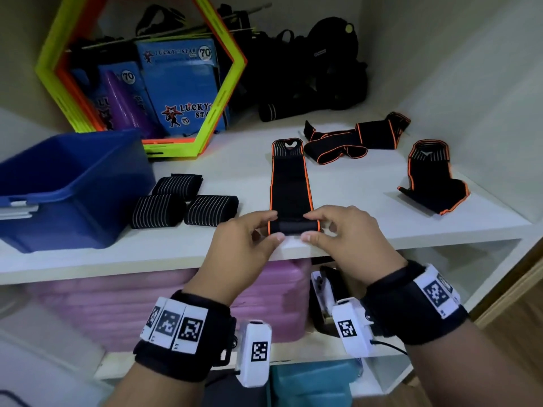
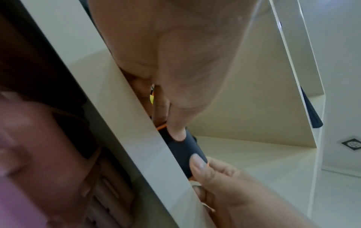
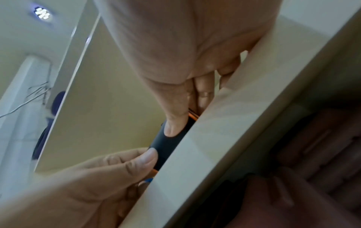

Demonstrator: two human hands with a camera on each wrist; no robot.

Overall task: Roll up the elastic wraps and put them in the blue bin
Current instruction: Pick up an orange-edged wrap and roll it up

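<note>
A black elastic wrap with orange edging lies lengthwise on the white shelf, its near end curled into a small roll at the shelf's front edge. My left hand pinches the roll's left end between thumb and fingers. My right hand pinches the right end the same way. Both wrist views show the roll under the thumbs. The blue bin stands at the shelf's left. Two more orange-edged wraps lie unrolled: a tangled one behind and one at the right.
Three rolled black wraps with white stripes sit between the bin and my hands. A green and orange hexagon frame, blue boxes and black gear fill the shelf's back. A pink case sits on the shelf below.
</note>
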